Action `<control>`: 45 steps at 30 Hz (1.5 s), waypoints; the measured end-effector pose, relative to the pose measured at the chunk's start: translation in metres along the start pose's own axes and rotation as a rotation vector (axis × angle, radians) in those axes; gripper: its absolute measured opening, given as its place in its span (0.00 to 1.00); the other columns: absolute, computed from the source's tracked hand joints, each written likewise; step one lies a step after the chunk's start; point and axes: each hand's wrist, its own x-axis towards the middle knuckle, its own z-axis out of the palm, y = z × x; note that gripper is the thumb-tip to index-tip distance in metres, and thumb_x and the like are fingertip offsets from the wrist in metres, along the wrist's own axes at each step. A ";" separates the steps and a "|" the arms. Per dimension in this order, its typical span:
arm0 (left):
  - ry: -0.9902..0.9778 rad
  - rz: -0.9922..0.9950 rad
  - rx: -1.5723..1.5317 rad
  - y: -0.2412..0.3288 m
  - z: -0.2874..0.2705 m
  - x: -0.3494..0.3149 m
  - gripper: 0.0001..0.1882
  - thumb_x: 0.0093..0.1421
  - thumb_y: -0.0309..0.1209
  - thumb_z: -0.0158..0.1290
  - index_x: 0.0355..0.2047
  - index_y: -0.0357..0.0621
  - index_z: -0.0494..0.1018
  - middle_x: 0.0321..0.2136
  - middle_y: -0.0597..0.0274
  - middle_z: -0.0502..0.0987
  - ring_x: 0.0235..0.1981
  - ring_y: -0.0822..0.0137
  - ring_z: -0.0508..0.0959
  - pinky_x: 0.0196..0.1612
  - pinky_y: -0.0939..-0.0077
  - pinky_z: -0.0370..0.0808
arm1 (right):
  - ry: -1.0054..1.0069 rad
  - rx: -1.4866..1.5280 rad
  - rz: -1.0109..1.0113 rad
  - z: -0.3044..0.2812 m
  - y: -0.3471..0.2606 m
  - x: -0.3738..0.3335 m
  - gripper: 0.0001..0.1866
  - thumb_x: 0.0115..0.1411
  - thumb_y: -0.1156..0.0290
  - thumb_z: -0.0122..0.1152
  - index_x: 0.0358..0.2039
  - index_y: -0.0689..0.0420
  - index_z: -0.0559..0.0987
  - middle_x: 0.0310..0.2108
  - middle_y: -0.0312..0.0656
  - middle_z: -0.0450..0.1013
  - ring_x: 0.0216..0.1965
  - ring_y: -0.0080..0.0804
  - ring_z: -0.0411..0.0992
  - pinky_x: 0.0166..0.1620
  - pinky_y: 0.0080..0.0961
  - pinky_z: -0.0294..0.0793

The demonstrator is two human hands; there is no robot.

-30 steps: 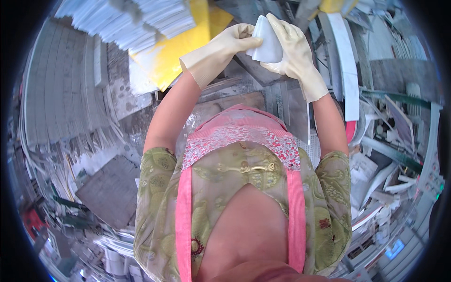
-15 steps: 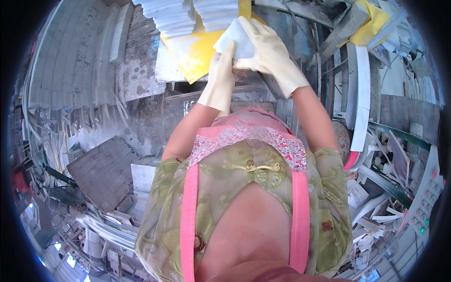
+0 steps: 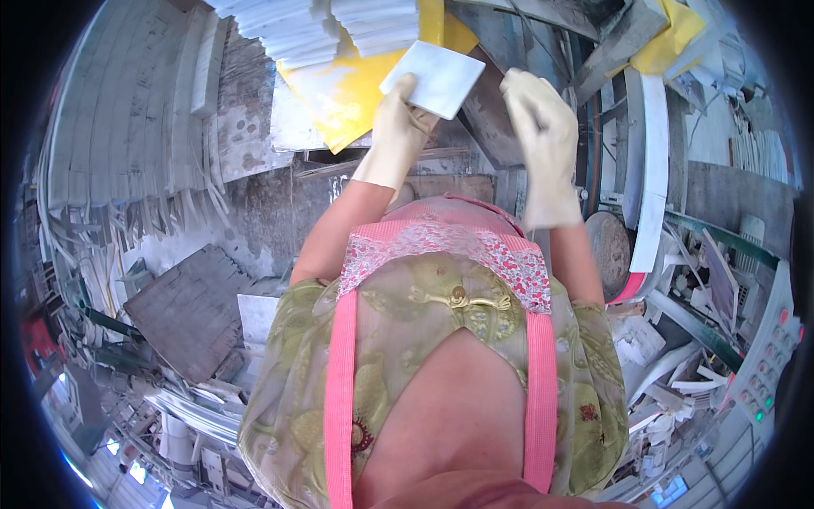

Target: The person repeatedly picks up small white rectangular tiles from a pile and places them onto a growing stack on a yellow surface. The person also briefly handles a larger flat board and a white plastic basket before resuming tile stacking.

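My left hand (image 3: 398,127), in a cream rubber glove, grips a thin white square tile (image 3: 437,78) by its near-left edge, thumb on top. The tile is held tilted in front of me, over the edge of a yellow sheet (image 3: 343,106). To the right of the tile and apart from it is my right hand (image 3: 543,131), gloved the same way. Its fingers are bent and smeared by motion, so I cannot make out whether they hold anything. Stacks of white tiles (image 3: 292,34) stand on the yellow sheet, beyond my left hand.
Long grey-white slabs (image 3: 127,110) lean in a row at the left. A white strip (image 3: 651,170) runs along the right side beside a round grey disc (image 3: 609,246). A control panel with buttons (image 3: 767,365) is at the far right. A dark board (image 3: 186,310) lies at lower left.
My right hand has let go of the tile and moved right, toward me. My left hand keeps the tile, whose face now shows almost whole.
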 end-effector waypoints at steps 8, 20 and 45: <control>-0.007 -0.057 -0.020 -0.014 -0.002 -0.019 0.22 0.73 0.34 0.43 0.64 0.40 0.62 0.61 0.51 0.72 0.59 0.54 0.75 0.59 0.57 0.76 | -0.135 0.434 0.325 0.056 0.039 -0.010 0.56 0.43 0.56 0.83 0.67 0.66 0.62 0.60 0.59 0.70 0.60 0.50 0.71 0.63 0.39 0.70; -0.086 -0.110 0.077 -0.017 -0.026 -0.017 0.25 0.71 0.34 0.46 0.65 0.39 0.62 0.62 0.49 0.71 0.60 0.50 0.74 0.65 0.53 0.71 | 0.002 0.599 0.447 0.039 0.029 -0.015 0.17 0.66 0.69 0.64 0.47 0.70 0.82 0.41 0.45 0.82 0.43 0.24 0.78 0.48 0.21 0.77; 0.202 0.289 1.060 0.138 -0.110 0.011 0.23 0.70 0.38 0.48 0.56 0.29 0.69 0.50 0.49 0.77 0.51 0.58 0.79 0.51 0.70 0.81 | 0.018 -0.560 0.867 -0.333 0.202 -0.388 0.55 0.48 0.41 0.72 0.73 0.47 0.58 0.73 0.45 0.54 0.74 0.47 0.50 0.73 0.39 0.53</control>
